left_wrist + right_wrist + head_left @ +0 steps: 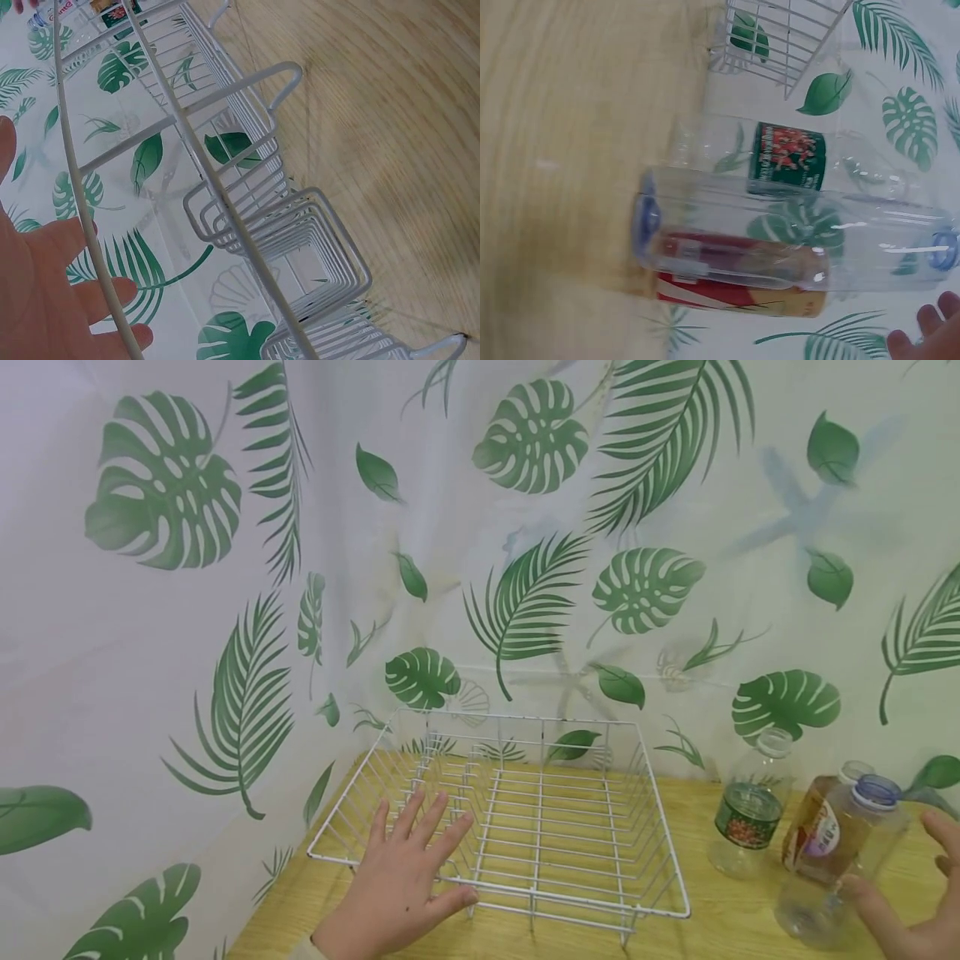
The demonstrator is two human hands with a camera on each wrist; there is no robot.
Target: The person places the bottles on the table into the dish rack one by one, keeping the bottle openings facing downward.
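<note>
The person's left hand (401,889) was held back upward, its fingers (407,817) straight and fanned apart, pointing forward, with the thumb (453,903) stretched out to the right and the wrist (330,939) running down into a pale sleeve (306,950). The right hand (918,902) was partly cut off at the right edge of the head view, its thumb reaching leftward, well apart from the slightly bent fingers above; only fingertips (929,319) and a little more showed in the right wrist view.

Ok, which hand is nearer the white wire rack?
Left. The left hand is at the near side of the rack; the right hand is off past its right end, by the bottles.
</note>
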